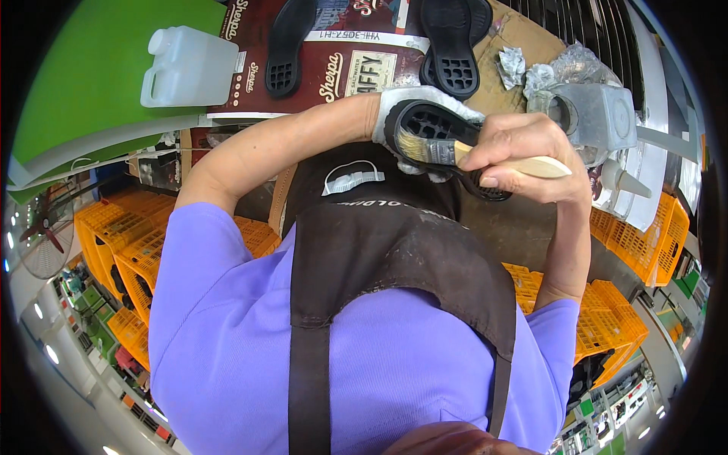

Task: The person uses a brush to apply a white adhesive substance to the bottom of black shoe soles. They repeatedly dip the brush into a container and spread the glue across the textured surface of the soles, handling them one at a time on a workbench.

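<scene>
My left hand (415, 94), in a white glove, is closed around a black shoe sole (447, 121) above the front edge of the bench. The sole's hollow, gridded side faces up. Bare and closed, my right hand (527, 148) grips a flat paintbrush (542, 167) by its pale wooden handle. Its light bristles touch the inside of the sole near the heel end. Part of the sole is hidden behind my right hand and the brush. Most of my left hand's fingers are underneath the sole.
Beyond my hands, a black sole (283, 61) and a stacked pair of soles (456, 57) lie on dark red cardboard (322, 80). A white jug (201, 67) stands left; a cut-open clear container (603, 114), crumpled plastic (512, 67) and a nozzle bottle (626, 180) are right. Orange crates (140, 239) flank me.
</scene>
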